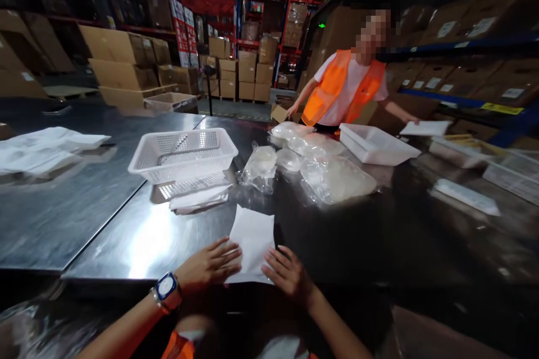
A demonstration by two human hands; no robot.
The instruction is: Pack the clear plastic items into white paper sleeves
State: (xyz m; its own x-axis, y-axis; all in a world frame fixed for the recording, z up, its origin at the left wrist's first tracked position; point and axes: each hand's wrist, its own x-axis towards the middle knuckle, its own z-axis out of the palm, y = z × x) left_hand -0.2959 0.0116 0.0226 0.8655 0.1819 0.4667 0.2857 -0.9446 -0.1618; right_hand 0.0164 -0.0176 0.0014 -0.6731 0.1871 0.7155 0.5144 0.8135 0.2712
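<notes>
At the near edge of the steel bench, a white paper sheet [252, 241] lies flat, its long axis running away from the person, slightly tilted so the far end leans right. Both hands are on its near end. Left hand [210, 266] lies palm-down across the near-left corner, fingers extended, loosely spread and pointing right onto the sheet, pressing not pinching. Right hand [288, 274] sits at the near-right corner, fingers loosely spread and slightly curled, tips touching the sheet's right edge; whether any finger is tucked under the edge, can't tell. So the sheet runs forward from between the two hands, with most of its area beyond the fingertips. Left hand covers more of it. A blue-faced watch [167, 287] is on the left wrist.

Just beyond the sheet, to the left: a thin stack of white bags or sheets [200, 199], partly under a white perforated plastic basket [183, 152]. Beyond, to the right: clear plastic bags with pale contents [320, 165], clustered mid-bench. Further right, a shallow white tray [377, 145]. At the left side of the bench, more white sheets [42, 148].

Across the far edge stands a co-worker in an orange vest [343, 90], one hand on a white sheet [425, 127], well apart from the near hands. Behind: racking with cardboard boxes [246, 70].
</notes>
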